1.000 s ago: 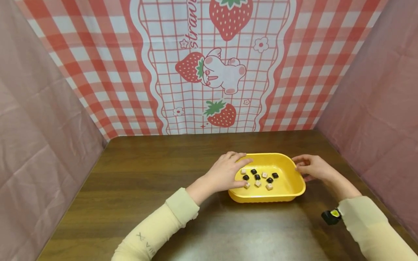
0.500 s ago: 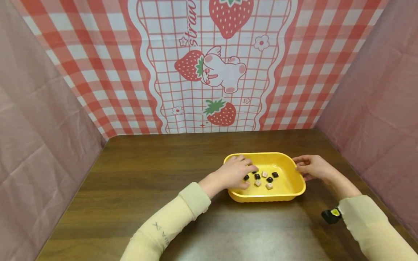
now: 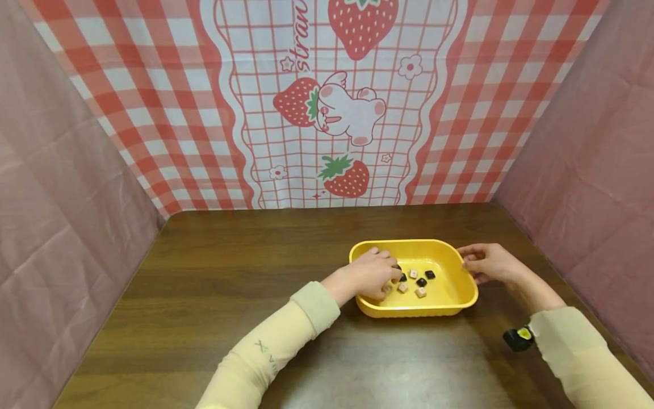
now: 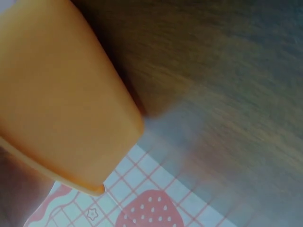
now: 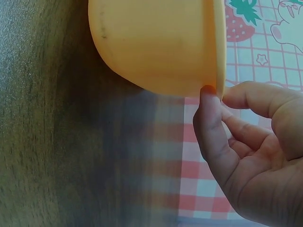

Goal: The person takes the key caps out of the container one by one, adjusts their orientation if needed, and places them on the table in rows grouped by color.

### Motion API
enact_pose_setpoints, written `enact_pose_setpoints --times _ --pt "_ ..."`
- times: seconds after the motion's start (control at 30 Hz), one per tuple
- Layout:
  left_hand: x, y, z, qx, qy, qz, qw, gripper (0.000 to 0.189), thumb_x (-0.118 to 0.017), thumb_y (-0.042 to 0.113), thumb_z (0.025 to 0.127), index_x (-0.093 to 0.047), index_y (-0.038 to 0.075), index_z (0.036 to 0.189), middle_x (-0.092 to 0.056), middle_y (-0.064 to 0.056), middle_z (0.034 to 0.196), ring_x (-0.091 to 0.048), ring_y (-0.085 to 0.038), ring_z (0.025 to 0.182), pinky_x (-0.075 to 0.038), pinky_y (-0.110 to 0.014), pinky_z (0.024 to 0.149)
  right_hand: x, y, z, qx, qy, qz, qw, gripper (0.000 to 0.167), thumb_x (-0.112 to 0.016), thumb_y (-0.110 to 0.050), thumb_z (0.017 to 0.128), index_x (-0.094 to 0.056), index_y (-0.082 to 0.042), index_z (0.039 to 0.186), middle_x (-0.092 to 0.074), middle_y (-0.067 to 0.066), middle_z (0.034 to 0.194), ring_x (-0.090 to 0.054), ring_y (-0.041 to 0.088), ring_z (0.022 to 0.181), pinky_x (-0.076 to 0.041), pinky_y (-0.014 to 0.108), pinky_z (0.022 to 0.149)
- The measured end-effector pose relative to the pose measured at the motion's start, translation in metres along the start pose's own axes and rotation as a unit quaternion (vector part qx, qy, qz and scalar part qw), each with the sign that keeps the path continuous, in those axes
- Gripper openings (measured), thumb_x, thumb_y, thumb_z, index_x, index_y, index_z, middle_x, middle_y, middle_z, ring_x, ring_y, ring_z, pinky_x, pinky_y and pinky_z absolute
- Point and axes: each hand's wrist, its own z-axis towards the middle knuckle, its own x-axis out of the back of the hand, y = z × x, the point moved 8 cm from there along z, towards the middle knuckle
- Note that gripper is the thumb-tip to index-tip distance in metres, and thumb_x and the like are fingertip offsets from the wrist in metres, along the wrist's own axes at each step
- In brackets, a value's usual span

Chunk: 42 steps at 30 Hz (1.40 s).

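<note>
Yellow tray stays pinched in right hand; left hand curls further over cubes, grip unclear.

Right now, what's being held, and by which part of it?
The right hand pinches the yellow tray by its right-end rim. The left hand is at the small blocks inside; whether it grips any can't be told.

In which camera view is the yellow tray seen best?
The head view: it shows nearly the whole yellow tray, including its inside, though the left hand covers part. The left wrist view shows only its outer wall and some rim; the right wrist view, one outer end with the right hand holding the rim.
</note>
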Motion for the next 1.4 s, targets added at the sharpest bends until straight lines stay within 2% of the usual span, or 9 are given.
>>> enact_pose_setpoints --times 0.2,0.43,0.7,0.9,1.07,1.17,1.4 --pt "-0.004 0.002 0.005 -0.005 -0.006 0.024 0.9997 0.029 -0.068 0.036 0.079 -0.063 0.031 0.108 -0.057 0.009 0.113 -0.044 -0.013 0.104 -0.034 -0.032 0.089 0.001 0.000 -0.001 0.002 0.001 0.002 1.0000 0.056 -0.060 -0.009 0.088 -0.038 0.016 0.133 -0.061 0.010 0.091 -0.061 0.016 0.068 -0.055 0.034 0.062" --pt "-0.008 0.003 0.008 -0.005 -0.015 0.032 0.9994 0.016 -0.067 0.034 0.079 -0.062 0.027 0.093 -0.056 0.009 0.109 -0.044 -0.013 0.104 -0.033 -0.034 0.090 0.002 0.002 0.000 0.000 0.004 0.001 1.0000 0.056 -0.061 -0.010 0.088 -0.039 0.015 0.133 -0.061 0.009 0.091 -0.061 0.015 0.068 -0.055 0.034 0.062" --pt "-0.003 0.000 0.004 0.008 0.002 0.023 0.9997 0.015 -0.068 0.035 0.077 -0.057 0.027 0.085 -0.054 0.009 0.099 -0.044 -0.012 0.099 -0.033 -0.030 0.086 0.001 0.003 0.000 -0.005 0.008 -0.001 1.0000 0.056 -0.062 -0.011 0.089 -0.039 0.015 0.133 -0.062 0.010 0.093 -0.061 0.016 0.069 -0.055 0.034 0.063" --pt "0.007 -0.002 -0.004 0.017 0.024 0.029 0.9991 0.012 -0.065 0.033 0.077 -0.056 0.026 0.081 -0.054 0.009 0.094 -0.046 -0.013 0.097 -0.034 -0.031 0.085 0.000 0.004 0.000 -0.005 0.010 -0.006 0.9999 0.055 -0.062 -0.011 0.088 -0.040 0.015 0.132 -0.062 0.010 0.093 -0.061 0.016 0.069 -0.055 0.034 0.063" --pt "0.018 -0.005 -0.014 0.021 0.049 0.051 0.9973 0.013 -0.063 0.031 0.077 -0.062 0.024 0.088 -0.057 0.007 0.096 -0.048 -0.015 0.096 -0.035 -0.033 0.084 -0.001 0.004 0.001 -0.003 0.007 -0.011 0.9999 0.055 -0.061 -0.011 0.088 -0.041 0.016 0.131 -0.061 0.009 0.090 -0.060 0.015 0.069 -0.055 0.033 0.063" --pt "0.026 -0.009 -0.019 0.030 0.054 0.054 0.9966 0.017 -0.064 0.031 0.076 -0.062 0.023 0.091 -0.056 0.007 0.096 -0.046 -0.015 0.095 -0.035 -0.032 0.083 -0.001 0.003 0.000 0.001 0.007 -0.013 0.9999 0.054 -0.061 -0.011 0.088 -0.041 0.017 0.130 -0.061 0.009 0.090 -0.061 0.015 0.068 -0.055 0.033 0.062" --pt "0.045 -0.021 -0.034 0.057 0.066 0.046 0.9951 0.015 -0.067 0.031 0.075 -0.058 0.024 0.084 -0.052 0.009 0.089 -0.043 -0.013 0.089 -0.032 -0.029 0.077 -0.001 0.001 -0.001 0.007 0.007 -0.015 0.9998 0.054 -0.061 -0.010 0.088 -0.041 0.018 0.130 -0.062 0.009 0.090 -0.061 0.015 0.068 -0.055 0.034 0.062"
